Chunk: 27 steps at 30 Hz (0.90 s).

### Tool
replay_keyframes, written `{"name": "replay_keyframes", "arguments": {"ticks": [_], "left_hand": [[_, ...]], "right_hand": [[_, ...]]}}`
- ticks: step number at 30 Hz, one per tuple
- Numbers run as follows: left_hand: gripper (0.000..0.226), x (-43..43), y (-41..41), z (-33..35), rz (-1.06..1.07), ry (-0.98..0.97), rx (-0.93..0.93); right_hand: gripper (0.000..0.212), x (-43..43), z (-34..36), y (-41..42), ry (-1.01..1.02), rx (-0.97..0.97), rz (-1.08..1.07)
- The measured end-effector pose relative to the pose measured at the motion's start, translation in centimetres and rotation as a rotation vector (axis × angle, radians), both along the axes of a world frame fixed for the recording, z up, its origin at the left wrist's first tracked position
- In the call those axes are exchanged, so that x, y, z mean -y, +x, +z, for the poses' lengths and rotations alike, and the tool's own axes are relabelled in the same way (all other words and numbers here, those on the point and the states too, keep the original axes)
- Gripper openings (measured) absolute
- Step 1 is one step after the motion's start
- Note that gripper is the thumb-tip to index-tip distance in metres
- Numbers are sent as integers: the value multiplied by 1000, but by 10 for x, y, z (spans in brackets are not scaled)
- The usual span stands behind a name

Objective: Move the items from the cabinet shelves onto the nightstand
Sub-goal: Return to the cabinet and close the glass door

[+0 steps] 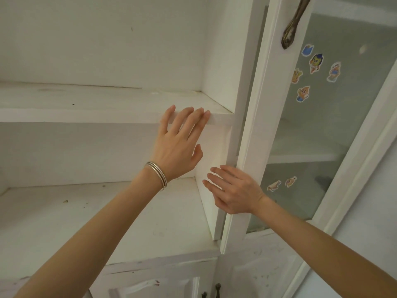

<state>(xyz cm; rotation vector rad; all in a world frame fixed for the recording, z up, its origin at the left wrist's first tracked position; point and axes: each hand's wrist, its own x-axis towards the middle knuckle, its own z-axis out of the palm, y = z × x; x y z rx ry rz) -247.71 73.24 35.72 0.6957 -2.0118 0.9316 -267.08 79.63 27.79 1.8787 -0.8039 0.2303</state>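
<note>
Up at the cabinet shelves: both visible shelves, upper shelf [90, 104] and lower shelf [107, 216], look bare, so no task items in view; nightstand out of frame. Risks, as I judge them: right hand [234, 190] sits flat on the glass door [255, 125] edge near the frame, so a swing of the door could pinch fingers; an item further left or out of view could get missed. Left hand [178, 147], bangles [158, 175] on the wrist, is reached up, fingers spread over the upper shelf's front lip, gripping nothing. Right hand also flat and empty.
</note>
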Motion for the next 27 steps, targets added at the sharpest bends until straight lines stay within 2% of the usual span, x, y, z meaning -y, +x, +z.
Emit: {"name": "replay_keyframes", "arguments": {"ticks": [8,14,27], "left_hand": [[63,-1,-5,5,-76,20,-3],[63,-8,-7,8,-73,79,-8],[64,-10,-12,5,-84,67,-72]], "right_hand": [[34,-1,2,0,65,11,15],[34,1,5,1,52,7,4],[33,18,2,1,30,41,-25]]}}
